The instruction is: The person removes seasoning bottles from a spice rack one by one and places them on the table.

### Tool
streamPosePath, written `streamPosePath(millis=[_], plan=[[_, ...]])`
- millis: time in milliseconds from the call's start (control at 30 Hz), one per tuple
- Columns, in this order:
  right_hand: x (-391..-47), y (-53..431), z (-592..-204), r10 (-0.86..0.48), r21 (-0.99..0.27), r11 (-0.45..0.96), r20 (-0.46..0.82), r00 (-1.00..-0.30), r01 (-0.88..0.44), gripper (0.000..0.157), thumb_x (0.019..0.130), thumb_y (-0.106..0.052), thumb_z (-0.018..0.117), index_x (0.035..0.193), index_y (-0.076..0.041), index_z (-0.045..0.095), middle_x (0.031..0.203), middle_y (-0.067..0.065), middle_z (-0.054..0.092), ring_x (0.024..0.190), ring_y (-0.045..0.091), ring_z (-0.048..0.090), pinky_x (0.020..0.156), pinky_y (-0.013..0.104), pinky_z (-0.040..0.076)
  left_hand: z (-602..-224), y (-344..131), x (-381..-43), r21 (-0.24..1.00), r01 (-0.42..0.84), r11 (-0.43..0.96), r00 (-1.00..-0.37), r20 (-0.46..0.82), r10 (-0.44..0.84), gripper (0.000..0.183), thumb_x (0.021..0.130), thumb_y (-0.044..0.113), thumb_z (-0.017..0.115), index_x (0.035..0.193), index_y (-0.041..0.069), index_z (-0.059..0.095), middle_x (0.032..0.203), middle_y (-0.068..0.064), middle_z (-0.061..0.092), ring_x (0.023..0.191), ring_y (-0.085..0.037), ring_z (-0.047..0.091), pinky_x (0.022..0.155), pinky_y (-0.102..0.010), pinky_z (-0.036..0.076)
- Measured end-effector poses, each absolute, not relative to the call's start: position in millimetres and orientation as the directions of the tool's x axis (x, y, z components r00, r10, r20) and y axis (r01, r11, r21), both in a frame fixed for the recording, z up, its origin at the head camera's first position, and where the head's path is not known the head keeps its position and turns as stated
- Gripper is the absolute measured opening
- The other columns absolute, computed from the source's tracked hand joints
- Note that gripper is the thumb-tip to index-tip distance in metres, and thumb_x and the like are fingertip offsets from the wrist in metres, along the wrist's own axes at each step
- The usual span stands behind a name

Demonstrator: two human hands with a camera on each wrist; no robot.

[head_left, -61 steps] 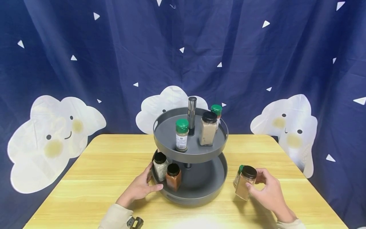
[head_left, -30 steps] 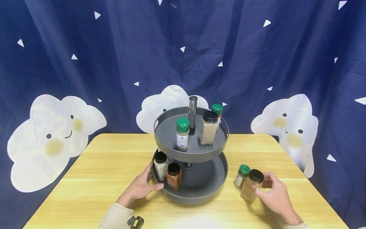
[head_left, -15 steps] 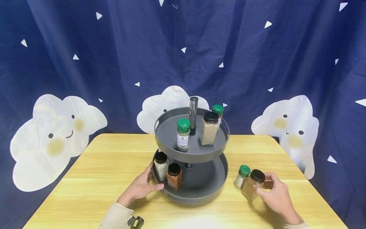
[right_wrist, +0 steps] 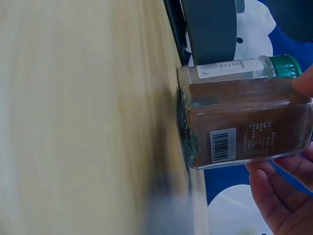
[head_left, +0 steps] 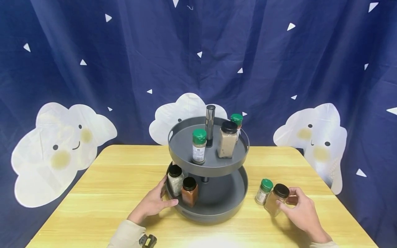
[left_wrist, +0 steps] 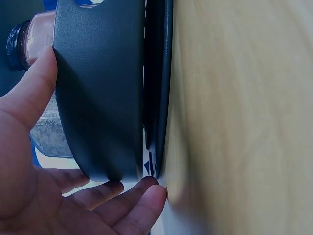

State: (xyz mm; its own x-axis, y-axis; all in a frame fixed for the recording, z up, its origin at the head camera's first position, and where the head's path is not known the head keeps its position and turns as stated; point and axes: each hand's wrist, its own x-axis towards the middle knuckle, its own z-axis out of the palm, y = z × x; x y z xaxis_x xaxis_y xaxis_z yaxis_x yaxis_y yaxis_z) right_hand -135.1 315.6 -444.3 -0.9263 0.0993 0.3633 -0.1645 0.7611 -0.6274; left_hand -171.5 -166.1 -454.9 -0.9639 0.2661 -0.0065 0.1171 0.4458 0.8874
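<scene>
On the table, my right hand [head_left: 300, 212] grips a square glass spice jar [head_left: 274, 200] of brown powder with a black lid, thumb on the near side and fingers behind. In the right wrist view, the jar's base is at or very near the tabletop. Just left of it stands a green-capped spice shaker [head_left: 264, 191]. My left hand [head_left: 152, 203] touches the outside of the lower tier of a grey two-tier turntable [head_left: 214, 217], thumb at the rim, fingers spread along the wall. Inside that tier are a white-grey jar [head_left: 175, 182] and an orange-red jar [head_left: 189, 194].
The upper tier [head_left: 186, 164] holds a green-capped shaker [head_left: 199, 148], a tan-filled black-lidded jar [head_left: 227, 141] and another green-capped shaker [head_left: 237, 120] behind it. A post [head_left: 210, 124] rises through the middle. A blue curtain [head_left: 198, 51] hangs behind the wooden table [head_left: 124, 165].
My right hand has moved the brown-powder jar a little rightward. The green-capped shaker, partly hidden behind it before, now shows fully. My left hand has stayed at the lower tier.
</scene>
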Motion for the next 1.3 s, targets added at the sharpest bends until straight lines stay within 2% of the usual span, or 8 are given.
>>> streamPosePath(millis=[200,400,500,733,933,1300], plan=[[-134.8,316.6,-441.1,0.102,-0.628,0.764,0.347,-0.932,-0.151,0.043,0.076,-0.020,0.083,0.105,-0.001,0.057,0.102,0.016,0.066,0.079,0.010,0.065,0.070,0.019,0.052,-452.8,-165.0,-171.2,0.900,0.104,0.424,-0.963,-0.015,0.267,0.108,0.079,0.023,0.082,0.153,-0.003,0.008,0.155,-0.027,0.018,0.136,-0.043,0.032,0.110,-0.051,0.031],[-135.5,317.4,-441.2,0.091,-0.630,0.760,0.348,-0.933,-0.161,0.044,0.077,-0.018,0.082,0.107,0.000,0.056,0.102,0.015,0.065,0.079,0.002,0.061,0.069,0.019,0.053,-452.5,-164.9,-171.1,0.903,0.115,0.414,-0.963,-0.001,0.269,0.107,0.079,0.021,0.082,0.153,-0.003,0.008,0.154,-0.027,0.019,0.136,-0.044,0.031,0.110,-0.052,0.031],[-136.2,317.6,-442.7,0.076,-0.628,0.757,0.362,-0.929,-0.183,0.044,0.077,-0.017,0.082,0.107,0.001,0.055,0.102,0.015,0.064,0.079,-0.002,0.059,0.068,0.019,0.054,-452.9,-165.0,-170.9,0.899,0.112,0.423,-0.965,-0.003,0.262,0.108,0.079,0.022,0.082,0.153,-0.003,0.008,0.155,-0.026,0.020,0.136,-0.043,0.032,0.110,-0.051,0.031],[-137.1,318.7,-447.0,0.040,-0.613,0.756,0.393,-0.919,-0.229,0.043,0.081,-0.016,0.079,0.109,0.003,0.052,0.100,0.014,0.063,0.083,0.002,0.060,0.069,0.020,0.055,-455.2,-165.9,-172.1,0.898,0.125,0.422,-0.960,0.002,0.279,0.108,0.080,0.026,0.081,0.153,-0.003,0.007,0.155,-0.027,0.018,0.136,-0.044,0.031,0.110,-0.052,0.030],[-133.5,318.6,-447.5,0.024,-0.607,0.751,0.418,-0.908,-0.259,0.042,0.085,-0.015,0.075,0.112,0.006,0.051,0.104,0.017,0.061,0.086,-0.005,0.053,0.070,0.019,0.055,-457.8,-165.5,-172.0,0.890,0.129,0.438,-0.961,0.003,0.278,0.110,0.079,0.029,0.082,0.153,-0.002,0.008,0.153,-0.028,0.021,0.136,-0.043,0.032,0.110,-0.050,0.030],[-130.4,314.6,-433.9,0.033,-0.585,0.747,0.506,-0.862,-0.315,0.040,0.083,-0.007,0.073,0.113,0.006,0.050,0.103,0.016,0.060,0.090,-0.007,0.049,0.074,0.006,0.045,-456.2,-164.8,-172.2,0.899,0.118,0.422,-0.961,-0.004,0.278,0.109,0.079,0.027,0.081,0.154,0.000,0.007,0.155,-0.025,0.019,0.138,-0.043,0.029,0.112,-0.051,0.027]])
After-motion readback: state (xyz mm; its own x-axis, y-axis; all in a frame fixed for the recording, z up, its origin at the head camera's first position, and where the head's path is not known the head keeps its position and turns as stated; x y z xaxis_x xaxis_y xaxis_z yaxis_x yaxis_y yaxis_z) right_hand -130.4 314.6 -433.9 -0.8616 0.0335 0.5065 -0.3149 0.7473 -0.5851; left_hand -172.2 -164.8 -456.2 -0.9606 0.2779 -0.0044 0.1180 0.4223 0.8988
